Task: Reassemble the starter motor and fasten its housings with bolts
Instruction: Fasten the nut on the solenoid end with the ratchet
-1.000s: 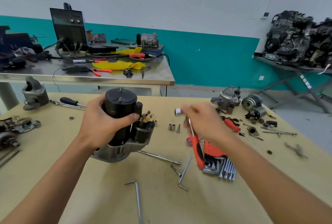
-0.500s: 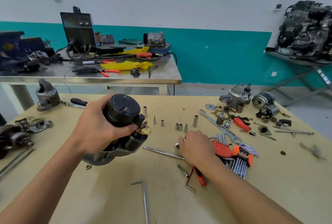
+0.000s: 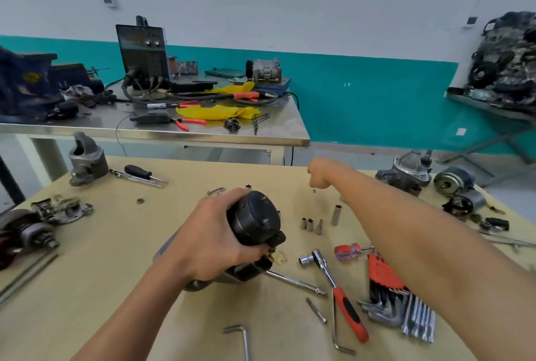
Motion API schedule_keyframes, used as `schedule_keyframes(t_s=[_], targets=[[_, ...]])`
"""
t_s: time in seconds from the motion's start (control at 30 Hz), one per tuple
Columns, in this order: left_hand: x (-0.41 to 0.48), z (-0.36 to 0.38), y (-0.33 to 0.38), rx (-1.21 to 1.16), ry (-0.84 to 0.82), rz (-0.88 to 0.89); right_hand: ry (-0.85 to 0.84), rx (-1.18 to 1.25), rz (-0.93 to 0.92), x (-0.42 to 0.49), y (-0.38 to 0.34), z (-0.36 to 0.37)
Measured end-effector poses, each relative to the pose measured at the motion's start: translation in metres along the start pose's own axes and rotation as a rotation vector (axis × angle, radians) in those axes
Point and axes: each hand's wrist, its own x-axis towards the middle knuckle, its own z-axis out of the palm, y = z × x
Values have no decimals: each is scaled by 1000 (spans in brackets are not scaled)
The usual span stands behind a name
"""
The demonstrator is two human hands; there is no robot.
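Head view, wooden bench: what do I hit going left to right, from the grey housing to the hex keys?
grey housing → black-handled screwdriver → starter motor, gripped by the left hand → small sockets → tall socket → hex key set

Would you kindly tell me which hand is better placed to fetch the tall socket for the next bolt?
Right. The left hand grips the starter motor, steadying it, while the right hand hangs over the table just beyond the tall socket; whether it already holds something is unclear.
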Motion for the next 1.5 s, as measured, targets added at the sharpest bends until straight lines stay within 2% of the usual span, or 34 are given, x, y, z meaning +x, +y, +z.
schedule_keyframes(t_s=[0.23, 0.67, 0.8, 1.03, 1.23, 1.33, 1.4, 1.5], targets=[[3, -1, -6, -11, -37, -25, -72, -119, -38, 20, 15, 18], [17, -4, -5, -77, -97, -105, -49, -83, -38, 17, 19, 25], [18, -6, -5, -102, -130, -94, 44, -4, -11, 21, 31, 23], [22, -5, -8, -90, -139, -110, -32, 85, -143, 26, 30, 26], [21, -4, -5, -54, -136, -100, -13, 121, -146, 16, 19, 28], [20, -3, 0, -15, -156, -69, 110, 274, -262, -13, 5, 7], [17, 0, 6, 35, -180, -47, 237, 557, -367, -55, -10, -12], [14, 8, 14, 178, -181, -36, 290, 922, -545, -138, -14, -28]])
